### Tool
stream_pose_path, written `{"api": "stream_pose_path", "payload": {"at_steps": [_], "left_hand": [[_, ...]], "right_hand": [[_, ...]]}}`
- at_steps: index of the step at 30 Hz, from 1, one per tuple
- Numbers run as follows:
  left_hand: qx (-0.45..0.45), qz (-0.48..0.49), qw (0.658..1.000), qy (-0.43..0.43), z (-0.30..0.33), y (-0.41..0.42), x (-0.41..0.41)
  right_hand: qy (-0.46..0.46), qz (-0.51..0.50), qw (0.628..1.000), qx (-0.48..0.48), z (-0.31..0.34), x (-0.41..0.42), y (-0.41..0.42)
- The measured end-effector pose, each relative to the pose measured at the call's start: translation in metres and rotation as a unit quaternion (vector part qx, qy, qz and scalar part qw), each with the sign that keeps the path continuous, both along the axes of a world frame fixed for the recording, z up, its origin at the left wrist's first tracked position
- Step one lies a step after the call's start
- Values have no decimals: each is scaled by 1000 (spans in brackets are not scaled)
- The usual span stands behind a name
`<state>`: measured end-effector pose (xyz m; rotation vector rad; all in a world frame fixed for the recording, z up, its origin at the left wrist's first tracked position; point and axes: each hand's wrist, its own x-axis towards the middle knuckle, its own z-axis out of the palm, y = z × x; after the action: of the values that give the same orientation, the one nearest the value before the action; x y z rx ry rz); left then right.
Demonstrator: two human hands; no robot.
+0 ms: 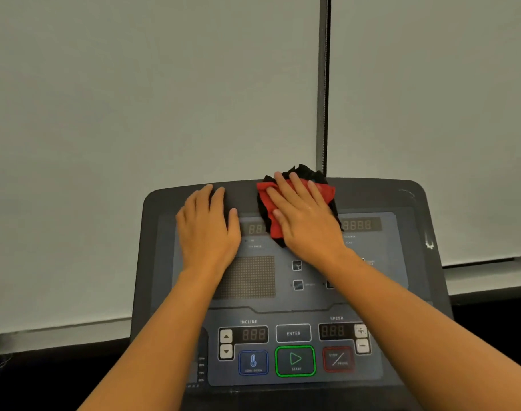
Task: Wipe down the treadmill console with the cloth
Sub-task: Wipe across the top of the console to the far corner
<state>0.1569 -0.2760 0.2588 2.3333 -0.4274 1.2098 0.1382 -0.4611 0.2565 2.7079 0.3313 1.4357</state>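
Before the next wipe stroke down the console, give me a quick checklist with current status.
1. Cloth under right hand: ok, palm flat on it, fingers spread.
2. Cloth on console: ok, at top edge, centre.
3. Left hand clear of the stroke path: ok, resting flat on the console, left of the cloth, apart from it.
4. Hands off the start button: ok, both hands are well above it, though the forearms pass near the lower controls.
5. Displays dark: cannot tell, digits faintly visible.
6. Cloth damp or dry: cannot tell.
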Motion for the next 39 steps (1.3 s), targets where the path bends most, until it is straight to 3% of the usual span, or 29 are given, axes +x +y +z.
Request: {"api": "stream_pose_path", "payload": {"at_steps": [17,23,29,35,39], "left_hand": [[104,-112,988,3,5,-136,-39],[121,-127,984,10,1,-168,-48],[142,-121,982,3,-7,-161,-44],[142,-125,982,6,-7,-159,-45],[102,-81,991,7,-5,-137,-41]], "right_hand": [[40,-106,986,124,-18,-58,-147],[53,-103,978,172,-80,-105,-148],[11,-130,974,183,-11,-52,-158],[18,-106,991,84,-49,-73,-149],[-6,-144,974,173,-15,-48,-126]]}}
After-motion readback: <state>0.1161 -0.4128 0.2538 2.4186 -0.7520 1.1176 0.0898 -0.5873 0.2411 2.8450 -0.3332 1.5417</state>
